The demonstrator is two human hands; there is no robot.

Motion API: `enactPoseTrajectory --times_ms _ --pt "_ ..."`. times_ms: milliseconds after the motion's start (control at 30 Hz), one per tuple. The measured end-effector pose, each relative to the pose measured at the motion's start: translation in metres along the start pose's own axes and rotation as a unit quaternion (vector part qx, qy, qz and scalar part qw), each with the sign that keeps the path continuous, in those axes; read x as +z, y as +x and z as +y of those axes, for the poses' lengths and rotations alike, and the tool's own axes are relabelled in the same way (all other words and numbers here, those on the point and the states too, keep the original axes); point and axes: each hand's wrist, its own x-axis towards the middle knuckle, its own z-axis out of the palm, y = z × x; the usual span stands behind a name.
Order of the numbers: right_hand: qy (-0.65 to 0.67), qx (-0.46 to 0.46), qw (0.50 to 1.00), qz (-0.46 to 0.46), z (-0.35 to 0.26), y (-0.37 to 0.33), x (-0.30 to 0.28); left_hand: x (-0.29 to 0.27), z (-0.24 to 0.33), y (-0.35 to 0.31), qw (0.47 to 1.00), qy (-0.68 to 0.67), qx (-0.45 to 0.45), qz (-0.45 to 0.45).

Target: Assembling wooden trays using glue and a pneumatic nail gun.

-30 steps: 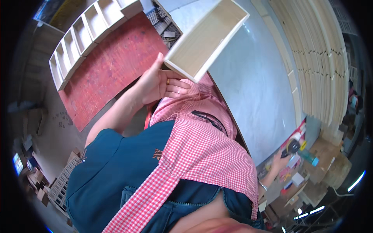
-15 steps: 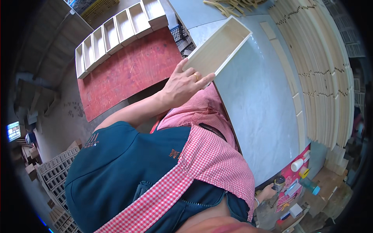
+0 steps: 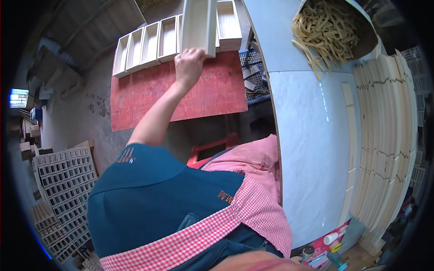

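My left hand (image 3: 189,67) is closed on the near end of a long, shallow wooden box (image 3: 197,27), open at the top. It holds this box over a row of similar pale wooden boxes (image 3: 149,44) along the far side of a red board (image 3: 176,90). The held box hides part of the row; another box (image 3: 228,22) shows to its right. Only a sliver of my right hand (image 3: 296,259) appears at the lower edge, close to a small dark-lidded jar (image 3: 308,251); its fingers cannot be made out.
On my right runs a pale blue-grey table (image 3: 307,149). At its far end, a tipped container spills tan strips (image 3: 327,34). Stacked wooden slats (image 3: 382,135) line its right side. A blue plastic crate (image 3: 255,74) sits between board and table. Slotted panels (image 3: 65,185) stand lower left.
My left hand has carried the wooden box from the blue-grey table leftward and away, over the row on the red board. The view has shifted, and my right hand has nearly left it.
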Motion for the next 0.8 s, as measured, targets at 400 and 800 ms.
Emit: enactPoseTrajectory --times_ms 400,800 --pt "0.082 -0.08 0.991 0.07 0.017 0.049 0.086 0.126 -0.05 0.099 0.963 0.114 -0.177 -0.17" --pt "0.102 -0.274 0.956 0.029 -0.134 0.017 0.004 0.173 -0.085 0.096 0.965 0.071 -0.13 -0.216"
